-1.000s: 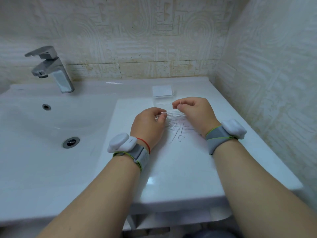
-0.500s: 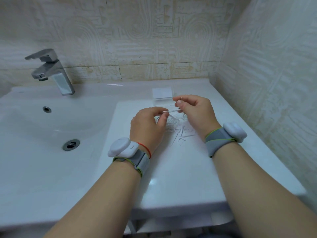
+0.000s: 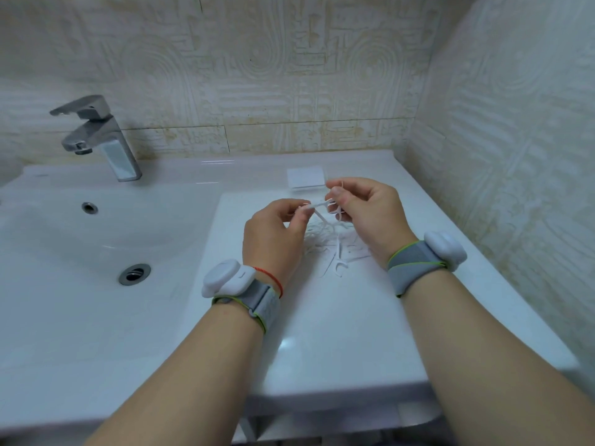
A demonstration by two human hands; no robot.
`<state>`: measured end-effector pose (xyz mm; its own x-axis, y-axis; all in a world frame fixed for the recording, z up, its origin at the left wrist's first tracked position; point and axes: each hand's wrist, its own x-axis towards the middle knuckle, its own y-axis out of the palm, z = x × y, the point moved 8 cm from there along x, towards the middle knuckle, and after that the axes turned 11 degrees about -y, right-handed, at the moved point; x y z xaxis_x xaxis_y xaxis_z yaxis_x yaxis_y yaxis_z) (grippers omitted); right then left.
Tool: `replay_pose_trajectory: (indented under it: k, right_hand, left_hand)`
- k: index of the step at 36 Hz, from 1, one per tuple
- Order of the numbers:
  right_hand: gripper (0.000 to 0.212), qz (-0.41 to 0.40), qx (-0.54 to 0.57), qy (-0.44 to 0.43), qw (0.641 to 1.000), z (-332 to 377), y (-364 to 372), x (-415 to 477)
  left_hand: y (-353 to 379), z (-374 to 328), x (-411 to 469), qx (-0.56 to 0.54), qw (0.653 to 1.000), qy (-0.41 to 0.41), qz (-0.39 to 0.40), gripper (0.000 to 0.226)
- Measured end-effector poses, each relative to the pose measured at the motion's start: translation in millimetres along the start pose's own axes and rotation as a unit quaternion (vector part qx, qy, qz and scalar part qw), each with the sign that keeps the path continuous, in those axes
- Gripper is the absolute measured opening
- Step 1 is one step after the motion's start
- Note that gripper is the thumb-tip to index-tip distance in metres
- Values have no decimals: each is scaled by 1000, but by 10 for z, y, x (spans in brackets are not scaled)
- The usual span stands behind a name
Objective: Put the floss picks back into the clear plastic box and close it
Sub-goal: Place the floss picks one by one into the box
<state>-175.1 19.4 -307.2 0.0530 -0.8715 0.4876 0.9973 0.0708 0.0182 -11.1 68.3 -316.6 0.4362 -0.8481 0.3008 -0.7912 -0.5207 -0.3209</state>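
A single floss pick (image 3: 318, 204) is pinched at one end by the left hand (image 3: 273, 235) and at the other by the right hand (image 3: 367, 214), so that its long axis is held roughly level, running left to right above the counter (image 3: 322, 333). The remaining floss picks (image 3: 336, 249) are scattered on the counter directly below and between the hands. The clear plastic box (image 3: 306, 178) is located just beyond the fingertips, toward the back wall, nearer the right hand; a forward carry is judged necessary.

White counter (image 3: 322, 333) with floss picks (image 3: 335, 249), clear box (image 3: 306, 177)
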Motion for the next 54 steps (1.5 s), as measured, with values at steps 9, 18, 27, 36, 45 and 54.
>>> replay_pose_trajectory:
  k: [9,18,27,36,45,54]
  right_hand:
    - [18,-111,-50,-38,992,27,-261,50]
    - [18,-153,-56,-35,986,9,-386,65]
    - [16,-203,116,58,971,-114,-331,14]
    - [16,-168,164,79,969,61,-66,398]
    - [15,-116,-11,10,993,-153,-74,523]
    - [15,0,-190,-93,977,-32,48,521]
  left_hand:
    - [35,-3,-32,1,999,-13,30,7]
    - [103,-81,-121,26,997,-3,73,27]
    - [103,-203,-54,-17,998,-24,47,17]
    - [403,-532,321,-248,955,-126,103,15]
    - [203,-202,593,-253,952,-171,-36,9]
    - [238,-125,584,18,998,-53,6,10]
